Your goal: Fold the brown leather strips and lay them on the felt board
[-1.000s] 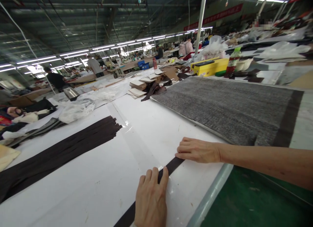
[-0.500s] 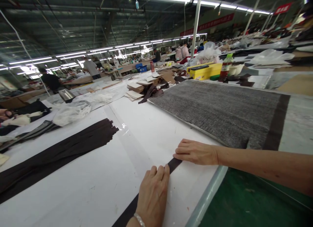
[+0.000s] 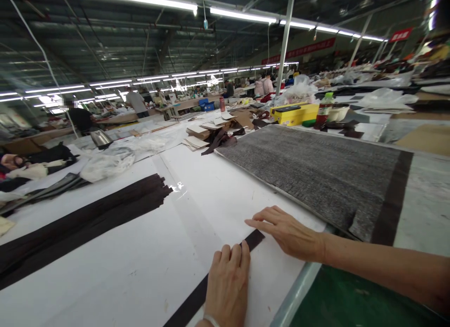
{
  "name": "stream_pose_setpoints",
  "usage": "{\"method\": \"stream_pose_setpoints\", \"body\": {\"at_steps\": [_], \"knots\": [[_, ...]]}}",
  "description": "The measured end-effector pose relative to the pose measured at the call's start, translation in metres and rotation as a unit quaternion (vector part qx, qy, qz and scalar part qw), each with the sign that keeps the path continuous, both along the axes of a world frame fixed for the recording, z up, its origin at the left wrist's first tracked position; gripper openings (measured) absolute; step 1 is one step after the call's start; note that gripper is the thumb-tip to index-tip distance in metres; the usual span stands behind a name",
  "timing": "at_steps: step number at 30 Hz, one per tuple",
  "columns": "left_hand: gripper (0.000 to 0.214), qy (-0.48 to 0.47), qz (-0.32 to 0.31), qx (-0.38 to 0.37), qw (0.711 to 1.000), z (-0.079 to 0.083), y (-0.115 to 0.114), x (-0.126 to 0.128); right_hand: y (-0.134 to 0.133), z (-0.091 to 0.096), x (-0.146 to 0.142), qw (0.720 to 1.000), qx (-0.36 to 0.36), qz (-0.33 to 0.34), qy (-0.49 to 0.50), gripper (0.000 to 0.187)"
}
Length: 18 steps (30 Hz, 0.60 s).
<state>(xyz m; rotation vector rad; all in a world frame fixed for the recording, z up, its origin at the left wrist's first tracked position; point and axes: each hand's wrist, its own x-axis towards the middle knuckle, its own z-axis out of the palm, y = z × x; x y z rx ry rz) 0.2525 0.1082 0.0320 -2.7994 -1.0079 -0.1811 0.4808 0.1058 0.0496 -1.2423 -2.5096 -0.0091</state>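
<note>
A narrow dark brown strip of material (image 3: 191, 300) lies slantwise across the white tabletop (image 3: 140, 270). My left hand (image 3: 228, 282) is closed over it near its far end, fingers bent and side by side, fingertips at its far edge; the palm side is hidden. Just beyond the strip's cut end hovers my right hand (image 3: 288, 233), open, with its fingers reaching out to the left and nothing visible in them. Farther left lies a stack of long dark brown strips (image 3: 87, 216) with uneven ends.
A grey textured board (image 3: 316, 172) with a dark band lies at the right. Behind it stand a yellow box (image 3: 295, 115) and a bottle (image 3: 324, 110). Card pieces and scraps (image 3: 200, 134) lie at the back, a clear plastic bag (image 3: 108, 163) at left. People work in the distance.
My right hand has let go of the strip's end and lifted slightly, its fingers now spread, so the cut end shows. My left hand stays on the strip. The view has tilted slightly.
</note>
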Motion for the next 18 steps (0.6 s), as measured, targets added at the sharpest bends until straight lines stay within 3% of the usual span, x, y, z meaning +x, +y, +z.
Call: {"method": "stream_pose_setpoints", "body": {"at_steps": [5, 10, 13, 18], "knots": [[0.047, -0.034, 0.018, 0.003, 0.999, -0.01, -0.006, -0.009, -0.007, -0.002, -0.012, 0.997, -0.046, 0.044, -0.051, 0.053], [0.054, -0.1, 0.057, 0.034, 0.993, -0.022, -0.015, -0.045, -0.007, -0.01, 0.003, 0.994, 0.062, -0.018, -0.085, 0.062], [0.058, -0.127, 0.088, 0.035, 0.987, -0.028, -0.022, -0.059, -0.005, -0.008, -0.024, 0.99, 0.113, -0.032, -0.078, 0.07], [0.056, -0.14, 0.112, 0.022, 0.984, -0.043, -0.035, -0.061, -0.01, -0.022, -0.084, 0.993, 0.096, 0.052, -0.037, 0.066]]}}
